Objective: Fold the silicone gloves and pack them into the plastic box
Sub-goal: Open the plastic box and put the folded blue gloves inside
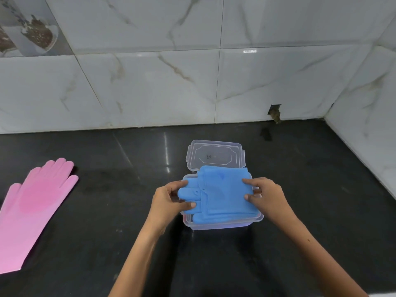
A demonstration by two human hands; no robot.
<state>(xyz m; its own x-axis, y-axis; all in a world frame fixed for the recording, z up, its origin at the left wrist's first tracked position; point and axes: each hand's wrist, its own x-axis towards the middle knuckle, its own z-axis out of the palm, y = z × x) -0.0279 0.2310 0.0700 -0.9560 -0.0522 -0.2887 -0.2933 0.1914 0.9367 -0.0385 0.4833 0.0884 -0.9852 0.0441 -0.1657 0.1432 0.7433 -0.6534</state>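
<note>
Both hands, left hand (171, 200) and right hand (265, 197), pinch-grip folded blue glove (222, 194) over clear box (222, 224) at frame center, packing step; next push it down, then fold pink glove (36, 209) lower left.

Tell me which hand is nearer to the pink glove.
Left. The left hand holds the blue glove on the side toward the pink glove; the right hand is farther, across the box.
</note>
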